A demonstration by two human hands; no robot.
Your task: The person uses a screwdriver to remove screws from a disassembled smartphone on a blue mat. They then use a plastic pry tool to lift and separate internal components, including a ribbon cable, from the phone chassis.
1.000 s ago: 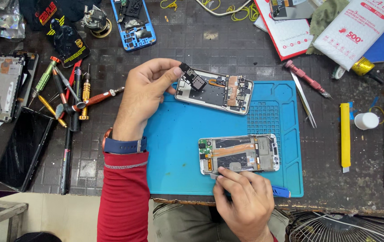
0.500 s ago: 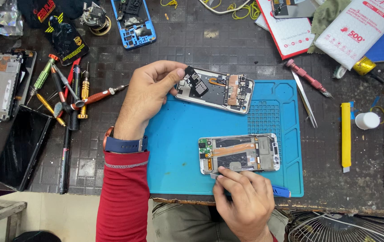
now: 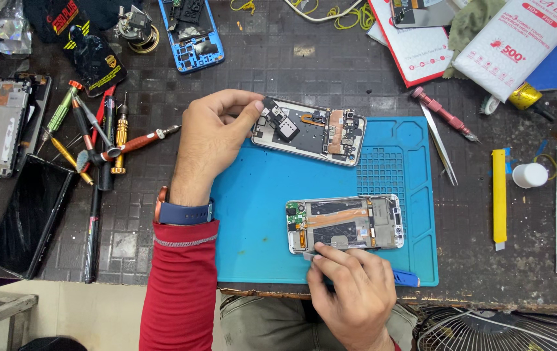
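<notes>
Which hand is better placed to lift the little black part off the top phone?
Left. The left hand already pinches the top opened phone beside that black part. The right hand is down at the lower phone.

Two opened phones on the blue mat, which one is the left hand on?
The far one, at the mat's top edge, with the dark loose part at its left end. The left hand pinches that end. The near phone lies under the right hand's fingers.
</notes>
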